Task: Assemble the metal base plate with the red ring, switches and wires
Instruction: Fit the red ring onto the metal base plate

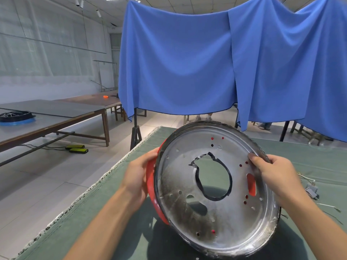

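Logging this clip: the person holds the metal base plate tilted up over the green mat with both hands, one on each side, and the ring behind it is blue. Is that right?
Not quite. In the head view the ring behind the metal base plate is red, not blue. The rest holds: left hand and right hand grip opposite sides, and the plate is tilted up over the green mat.

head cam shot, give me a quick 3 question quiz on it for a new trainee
1. True or false: the metal base plate lies flat on the green table cover.
2. Which hand grips the side where the red ring shows? A) left hand B) right hand
3. Fill in: behind the table hangs a ____ cloth.

Key: 1 false, both hands hold it up, tilted. 2 A. 3 blue.
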`<control>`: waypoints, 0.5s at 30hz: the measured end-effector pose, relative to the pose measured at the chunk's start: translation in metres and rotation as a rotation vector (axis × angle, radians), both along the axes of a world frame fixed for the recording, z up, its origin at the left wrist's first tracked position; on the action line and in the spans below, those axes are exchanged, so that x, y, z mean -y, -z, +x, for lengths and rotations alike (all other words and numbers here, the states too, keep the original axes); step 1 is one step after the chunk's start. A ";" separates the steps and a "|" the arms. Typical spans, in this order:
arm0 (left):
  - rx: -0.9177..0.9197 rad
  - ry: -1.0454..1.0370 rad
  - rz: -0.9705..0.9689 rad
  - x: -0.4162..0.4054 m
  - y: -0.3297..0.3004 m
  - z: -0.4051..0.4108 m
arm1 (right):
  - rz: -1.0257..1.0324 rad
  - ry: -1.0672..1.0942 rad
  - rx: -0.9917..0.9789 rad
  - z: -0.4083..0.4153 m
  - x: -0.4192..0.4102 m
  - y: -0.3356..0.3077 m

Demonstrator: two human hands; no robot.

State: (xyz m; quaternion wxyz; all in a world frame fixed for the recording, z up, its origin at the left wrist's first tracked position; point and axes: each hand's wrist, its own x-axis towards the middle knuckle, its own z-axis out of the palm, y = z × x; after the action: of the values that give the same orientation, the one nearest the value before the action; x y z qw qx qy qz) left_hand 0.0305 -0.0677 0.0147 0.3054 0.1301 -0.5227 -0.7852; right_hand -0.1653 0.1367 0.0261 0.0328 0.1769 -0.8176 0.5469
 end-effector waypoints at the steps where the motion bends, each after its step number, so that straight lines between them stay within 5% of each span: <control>1: 0.003 -0.039 -0.023 -0.001 0.001 -0.001 | -0.006 -0.004 -0.002 0.001 0.001 -0.001; 15: -0.092 -0.199 -0.158 -0.005 0.000 -0.002 | -0.053 0.023 0.014 0.010 0.015 0.006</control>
State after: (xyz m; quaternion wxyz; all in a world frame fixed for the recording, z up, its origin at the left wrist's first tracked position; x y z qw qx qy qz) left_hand 0.0288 -0.0625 0.0146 0.4148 0.1206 -0.5528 -0.7126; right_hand -0.1550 0.1213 0.0200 0.0381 0.1630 -0.8050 0.5691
